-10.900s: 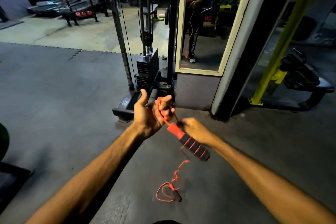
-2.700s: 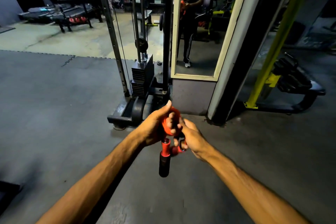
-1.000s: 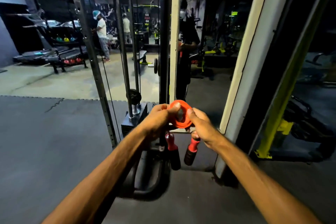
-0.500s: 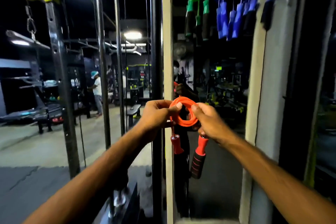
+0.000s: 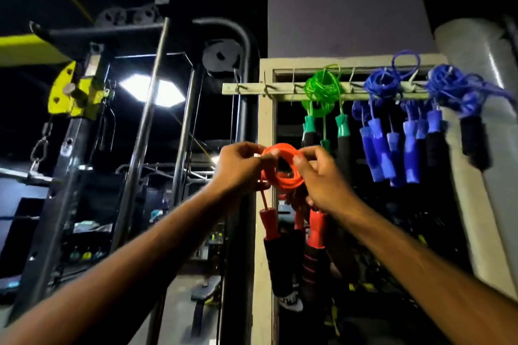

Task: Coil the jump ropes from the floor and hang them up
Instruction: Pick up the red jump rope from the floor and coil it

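An orange jump rope is wound into a tight coil, and both hands pinch it at chest height. My left hand grips the coil's left side and my right hand its right side. Its two red and black handles dangle below the coil. Above, a pale hook rail runs across the top of a mirror frame. The hooks at the rail's left end are bare. The coil sits well below the rail.
A coiled green rope and several blue ropes hang on the rail to the right. A black cable machine with a pulley stands at the left. The mirror frame post rises behind my hands.
The view has tilted upward, so the hook rail and hanging ropes sit lower and larger in view. Both hands still hold the coil, now a little closer to the rail.
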`<state>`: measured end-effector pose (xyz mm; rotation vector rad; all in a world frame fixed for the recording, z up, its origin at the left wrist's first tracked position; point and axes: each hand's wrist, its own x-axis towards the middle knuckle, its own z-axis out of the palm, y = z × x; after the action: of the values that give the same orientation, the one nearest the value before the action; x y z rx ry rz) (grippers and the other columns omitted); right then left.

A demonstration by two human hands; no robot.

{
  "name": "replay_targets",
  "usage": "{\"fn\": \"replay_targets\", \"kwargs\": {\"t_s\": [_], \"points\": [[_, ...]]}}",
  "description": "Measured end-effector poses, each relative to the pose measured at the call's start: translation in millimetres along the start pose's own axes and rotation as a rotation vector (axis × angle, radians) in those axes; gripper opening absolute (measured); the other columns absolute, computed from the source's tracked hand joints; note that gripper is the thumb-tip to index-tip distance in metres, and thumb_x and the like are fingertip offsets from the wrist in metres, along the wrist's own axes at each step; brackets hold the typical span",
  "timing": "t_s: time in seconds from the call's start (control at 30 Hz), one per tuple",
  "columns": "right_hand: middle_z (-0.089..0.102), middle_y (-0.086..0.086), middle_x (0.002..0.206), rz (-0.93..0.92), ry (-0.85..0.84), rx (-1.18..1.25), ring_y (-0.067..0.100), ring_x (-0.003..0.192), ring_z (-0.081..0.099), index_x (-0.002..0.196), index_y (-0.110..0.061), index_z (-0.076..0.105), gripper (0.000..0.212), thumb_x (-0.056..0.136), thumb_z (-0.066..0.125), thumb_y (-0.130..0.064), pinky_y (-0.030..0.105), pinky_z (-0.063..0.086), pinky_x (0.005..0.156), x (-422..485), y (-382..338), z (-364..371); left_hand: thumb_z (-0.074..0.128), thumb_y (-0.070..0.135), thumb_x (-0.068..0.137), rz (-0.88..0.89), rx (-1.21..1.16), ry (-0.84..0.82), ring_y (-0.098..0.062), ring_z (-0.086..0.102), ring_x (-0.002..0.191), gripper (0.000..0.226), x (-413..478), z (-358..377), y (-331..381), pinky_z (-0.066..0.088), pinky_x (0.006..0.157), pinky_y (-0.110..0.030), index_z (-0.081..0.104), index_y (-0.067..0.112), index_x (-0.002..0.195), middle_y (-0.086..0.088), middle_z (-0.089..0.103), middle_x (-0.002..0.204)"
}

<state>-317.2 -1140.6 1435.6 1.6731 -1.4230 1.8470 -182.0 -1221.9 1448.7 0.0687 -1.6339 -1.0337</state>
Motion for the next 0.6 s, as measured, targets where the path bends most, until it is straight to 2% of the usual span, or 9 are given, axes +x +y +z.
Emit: {"fn": "replay_targets", "kwargs": {"t_s": [0.1, 0.17, 0.23, 0.37, 0.43, 0.53, 0.6], "points": [[0.058, 0.002, 0.077, -0.099, 0.103, -0.038, 0.003, 0.049, 0.047, 0.098, -0.018, 0.052, 0.008, 0.097, 0.050, -0.026, 0.020, 0.037, 0.043, 56.2, -6.3, 13.2, 0.078, 0.023, 0.081, 0.093, 0.026, 0.049, -0.024, 0.068, 0.061, 0.020, 53.4, -7.9, 11.4, 0.061, 0.060, -0.037, 0.072, 0.007, 0.092, -0.017, 0.073, 0.080], [0.058, 0.003, 0.077, -0.147, 0.162, -0.062, 0.001, 0.040, 0.046, 0.098, -0.015, 0.053, 0.009, 0.097, 0.050, -0.023, 0.017, 0.037, 0.037, 88.6, -16.3, 22.8, 0.080, 0.025, 0.079, 0.157, 0.040, 0.082, -0.023, 0.067, 0.058, 0.018, 87.8, -13.7, 17.8, 0.059, 0.058, -0.034, 0.074, 0.010, 0.088, -0.011, 0.071, 0.070], [0.060, 0.003, 0.078, -0.184, 0.216, -0.111, 0.004, 0.035, 0.049, 0.099, -0.015, 0.053, 0.010, 0.097, 0.050, -0.024, 0.021, 0.040, 0.034, 116.9, -27.3, 30.4, 0.081, 0.027, 0.077, 0.213, 0.046, 0.109, -0.022, 0.067, 0.057, 0.018, 119.0, -18.9, 25.0, 0.058, 0.059, -0.033, 0.076, 0.012, 0.085, -0.007, 0.070, 0.064], [0.059, -0.001, 0.072, -0.247, 0.297, -0.213, 0.005, 0.027, 0.049, 0.097, -0.016, 0.053, 0.011, 0.097, 0.049, -0.026, 0.015, 0.033, 0.028, 161.7, -40.8, 39.1, 0.083, 0.032, 0.073, 0.282, 0.068, 0.155, -0.028, 0.073, 0.064, 0.026, 168.1, -22.9, 38.1, 0.062, 0.063, -0.045, 0.076, 0.011, 0.086, -0.011, 0.074, 0.071], [0.060, 0.000, 0.074, -0.258, 0.340, -0.274, 0.013, 0.041, 0.055, 0.095, -0.016, 0.053, 0.012, 0.097, 0.049, -0.027, 0.018, 0.038, 0.036, 180.8, -44.7, 41.8, 0.084, 0.032, 0.073, 0.319, 0.079, 0.189, -0.027, 0.074, 0.062, 0.028, 184.9, -22.5, 43.3, 0.062, 0.061, -0.046, 0.075, 0.010, 0.087, -0.013, 0.074, 0.073], [0.064, 0.004, 0.086, -0.282, 0.417, -0.337, 0.026, 0.070, 0.061, 0.094, -0.015, 0.057, 0.012, 0.095, 0.051, -0.025, 0.034, 0.050, 0.062, 206.7, -49.0, 47.0, 0.083, 0.033, 0.074, 0.379, 0.110, 0.229, -0.022, 0.072, 0.057, 0.024, 204.1, -20.3, 47.9, 0.062, 0.058, -0.042, 0.076, 0.012, 0.084, -0.009, 0.074, 0.071], [0.067, 0.006, 0.095, -0.302, 0.494, -0.421, 0.026, 0.081, 0.060, 0.097, -0.014, 0.060, 0.015, 0.095, 0.050, -0.024, 0.032, 0.045, 0.066, 215.3, -50.8, 48.2, 0.082, 0.031, 0.074, 0.423, 0.116, 0.245, -0.019, 0.072, 0.056, 0.022, 212.2, -17.3, 48.9, 0.062, 0.056, -0.042, 0.076, 0.012, 0.082, -0.007, 0.074, 0.068]]}}
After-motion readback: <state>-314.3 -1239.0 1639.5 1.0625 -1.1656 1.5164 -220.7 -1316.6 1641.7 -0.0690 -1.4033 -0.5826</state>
